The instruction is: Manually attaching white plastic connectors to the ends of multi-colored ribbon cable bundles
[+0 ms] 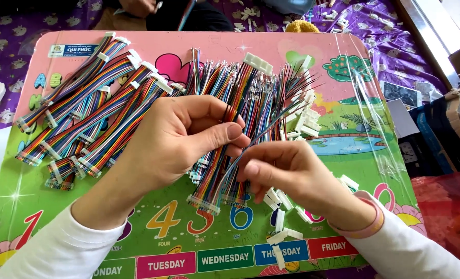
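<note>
Rainbow-striped flat ribbon cables with white plastic end connectors (80, 113) lie fanned in a pile at far left of the pink and green plastic children's number-and-weekday board (64, 217), long axes running diagonally from lower left up to upper right, well apart from the fingertips

left hand (173, 142) sits mid-board, thumb and fingers closed together in a pinch on a thin bundle of coloured loose wires (261, 135); grip point is just above the thumb tip, partly hidden by the fingers

behind both hands, big heap of multicoloured loose wires with bare crimped tips (240, 98) runs roughly top to bottom, lower ends in white connectors near the printed numbers

right hand (292, 173) is just beside the left, fingertips nearly touching it, fingers curled shut on the lower run of the same thin wires; held wires slant from the right hand at lower left up to upper right, so both hands are equally on them, left holding the higher part

scattered small white plastic connector housings (281, 240) lie below and right of the right hand, more near the pond picture

clear plastic film (379, 124) covers the board's right edge; purple patterned cloth (13, 26) underneath
</note>
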